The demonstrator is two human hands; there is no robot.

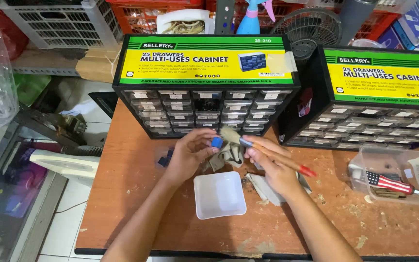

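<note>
Hidden or unclear: the small blue part (217, 141) is half covered by the fingertips that pinch it, so its full shape cannot be told; the grey cloth (229, 155) is mostly tucked behind both hands; the dark bits (165, 157) lying left of the left hand are too small to make out.
Cut off: the second drawer cabinet (379, 104) runs out of the picture at the right edge; both forearms leave at the near edge.
Left hand (190, 155): fingers curled, pinching the small blue part at the fingertips, above the table.
Right hand (272, 167): closed around the handle of a small paintbrush (263, 150), whose red end sticks out to the right of the hand.
Brush and part: the pale bristles point left and meet the blue part, between the two hands, in front of the nearer cabinet's lowest drawers.
White tray (219, 195): square, lying on the table just near of both hands, between the wrists.
Drawer cabinet (204, 82): black frame with rows of small clear drawers, standing far of the hands.
Clear box (396, 177): at the right, holding a screwdriver with a striped handle (389, 183), well apart from the hands.
Table (132, 194): worn orange-brown top with pale chips.
</note>
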